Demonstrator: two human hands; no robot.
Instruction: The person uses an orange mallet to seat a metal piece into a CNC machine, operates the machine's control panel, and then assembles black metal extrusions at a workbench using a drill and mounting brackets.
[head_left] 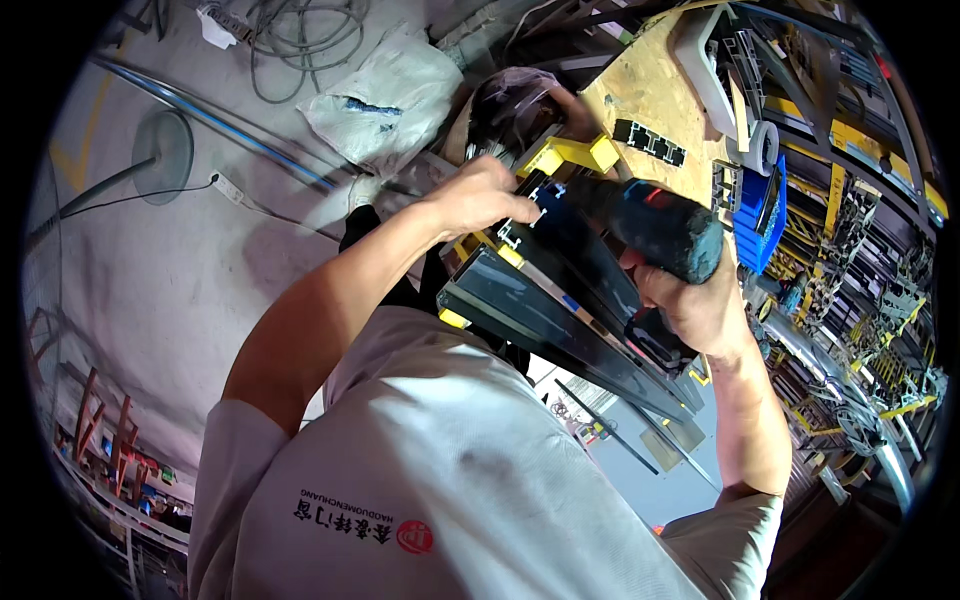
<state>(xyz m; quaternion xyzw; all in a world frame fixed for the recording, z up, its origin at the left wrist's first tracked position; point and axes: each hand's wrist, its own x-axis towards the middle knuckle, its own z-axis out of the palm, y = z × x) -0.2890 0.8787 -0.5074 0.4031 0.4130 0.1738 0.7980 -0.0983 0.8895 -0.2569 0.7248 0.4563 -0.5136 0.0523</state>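
Note:
My right hand [690, 305] is wrapped round the grip of a dark cordless drill [662, 222]. The drill's front end points left, toward the near end of a black aluminium profile [580, 250]. Curled at that same end is my left hand [483, 197], its thumb against the cut edge and its fingertips partly hidden. A yellow bracket-like piece [572, 155] sits just beyond the profile end. Alongside lies another dark profile [520, 295], with a yellow block [453, 318] at its corner. Whether the drill bit touches the profile cannot be made out.
A wooden board [635, 90] carries a short profile offcut [650, 142]. To the right are a blue bin [762, 215] and racks of profiles. On the floor at left lie a white plastic bag [385, 100], coiled cable [305, 45], a power strip [228, 188] and a round-based stand [163, 155].

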